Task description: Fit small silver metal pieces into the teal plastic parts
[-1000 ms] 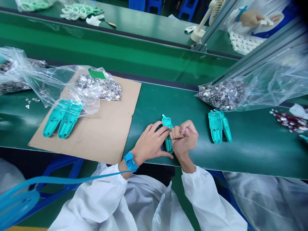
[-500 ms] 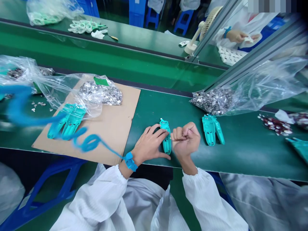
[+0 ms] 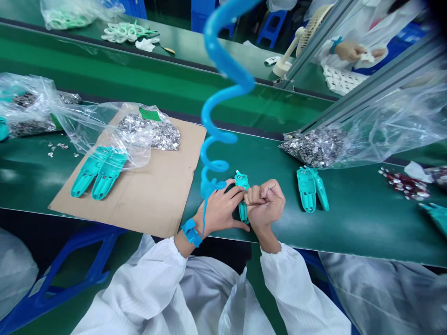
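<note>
A teal plastic housing (image 3: 242, 178) lies lengthwise on the green bench between my hands, its middle partly covered by fingers. My left hand (image 3: 220, 209) holds it from the left, fingers across it and thumb by its near end. Against its right side sits my right hand (image 3: 267, 202), closed in a fist with knuckles at the housing; what it may grip is hidden. A blue wrist strap (image 3: 191, 232) circles my left wrist, and its coiled blue cord (image 3: 218, 135) rises across the view.
Two teal housings (image 3: 101, 174) rest on a cardboard sheet (image 3: 160, 200) at left, beside a bag of small metal parts (image 3: 150, 130). On the right are more teal housings (image 3: 307, 190), another parts bag (image 3: 314, 146) and dark red pieces (image 3: 405, 184). Across the divider, a co-worker's hands (image 3: 352, 51) hold something white.
The coiled cord has swung from the left to the middle, above my left hand. My right fist has shifted slightly left, over the housing. My left hand keeps its hold.
</note>
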A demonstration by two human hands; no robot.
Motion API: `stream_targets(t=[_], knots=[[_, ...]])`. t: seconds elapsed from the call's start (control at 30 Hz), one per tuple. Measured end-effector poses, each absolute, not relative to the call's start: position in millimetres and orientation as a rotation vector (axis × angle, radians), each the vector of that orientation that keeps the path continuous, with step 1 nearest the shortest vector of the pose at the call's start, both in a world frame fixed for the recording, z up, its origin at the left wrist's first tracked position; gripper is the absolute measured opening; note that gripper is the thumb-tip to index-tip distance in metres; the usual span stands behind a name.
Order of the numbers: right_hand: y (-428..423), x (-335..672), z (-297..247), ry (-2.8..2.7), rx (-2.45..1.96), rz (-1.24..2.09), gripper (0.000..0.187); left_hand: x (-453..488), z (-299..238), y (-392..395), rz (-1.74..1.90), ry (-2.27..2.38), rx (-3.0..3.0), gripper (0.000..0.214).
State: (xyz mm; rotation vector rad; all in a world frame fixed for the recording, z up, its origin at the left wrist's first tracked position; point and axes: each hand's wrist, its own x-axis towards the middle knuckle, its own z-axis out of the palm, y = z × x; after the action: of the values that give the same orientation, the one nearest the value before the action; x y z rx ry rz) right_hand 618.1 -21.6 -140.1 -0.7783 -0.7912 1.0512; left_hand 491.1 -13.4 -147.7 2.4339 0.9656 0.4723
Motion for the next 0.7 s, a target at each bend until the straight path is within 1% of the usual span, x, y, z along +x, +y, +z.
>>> stream_targets(t=[0.17,0.7], knots=[[-19.8,620.4,-137.7,-0.774,-0.766,1.035,0.018,491.8,-145.0,-13.6,0.451,0.972,2.425,0.082],[-19.9,618.3,-137.8,-0.758,-0.782,1.054,0.019,491.3,-146.7,-13.8,0.468,0.967,2.409,0.083]])
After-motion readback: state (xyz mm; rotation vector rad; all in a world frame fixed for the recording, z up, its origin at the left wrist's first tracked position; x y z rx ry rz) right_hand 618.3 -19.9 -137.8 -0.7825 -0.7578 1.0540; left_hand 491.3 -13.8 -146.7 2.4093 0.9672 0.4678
